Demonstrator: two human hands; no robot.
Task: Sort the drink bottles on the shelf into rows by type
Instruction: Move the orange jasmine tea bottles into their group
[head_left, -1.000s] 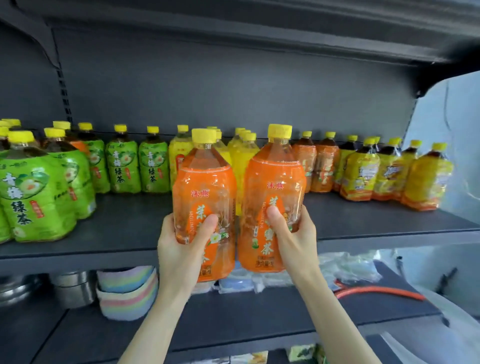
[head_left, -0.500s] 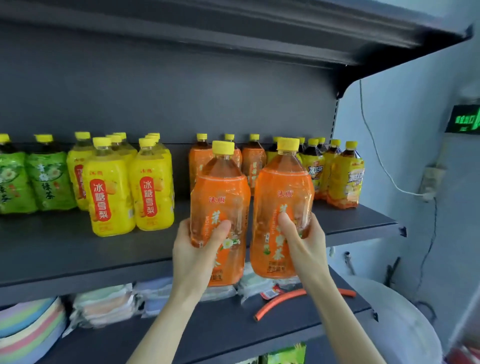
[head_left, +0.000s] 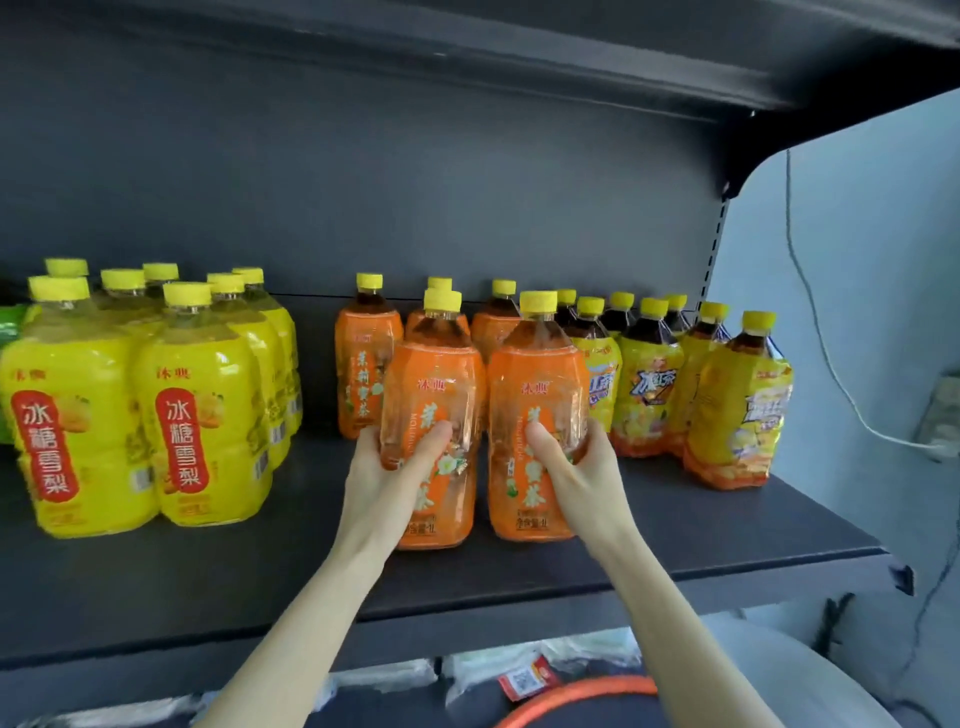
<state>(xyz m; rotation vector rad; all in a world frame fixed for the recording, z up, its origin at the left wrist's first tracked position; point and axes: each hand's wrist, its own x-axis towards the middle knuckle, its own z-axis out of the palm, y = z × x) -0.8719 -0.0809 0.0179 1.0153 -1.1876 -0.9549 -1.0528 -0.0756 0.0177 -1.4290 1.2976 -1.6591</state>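
My left hand (head_left: 387, 480) grips an orange-label tea bottle (head_left: 441, 395) and my right hand (head_left: 576, 475) grips a second one (head_left: 540, 389). Both bottles stand upright side by side with their bases at the dark shelf (head_left: 727, 525), in front of three more orange bottles (head_left: 363, 364) at the back. Left of them stands a group of yellow pear-drink bottles (head_left: 192, 410). To the right is a group of yellow iced-tea bottles (head_left: 649, 389). A sliver of a green bottle (head_left: 8, 374) shows at the far left edge.
The shelf above (head_left: 571, 52) overhangs the bottles. The shelf's right end and bracket (head_left: 901, 577) lie near a pale wall with a white cable (head_left: 826, 358). Below are packets (head_left: 524, 680) and an orange hose (head_left: 571, 696) on a lower shelf.
Both hands carried the two orange bottles rightward and forward from in front of the shelf edge onto the shelf, in front of the other orange bottles. The view has shifted right and closer.
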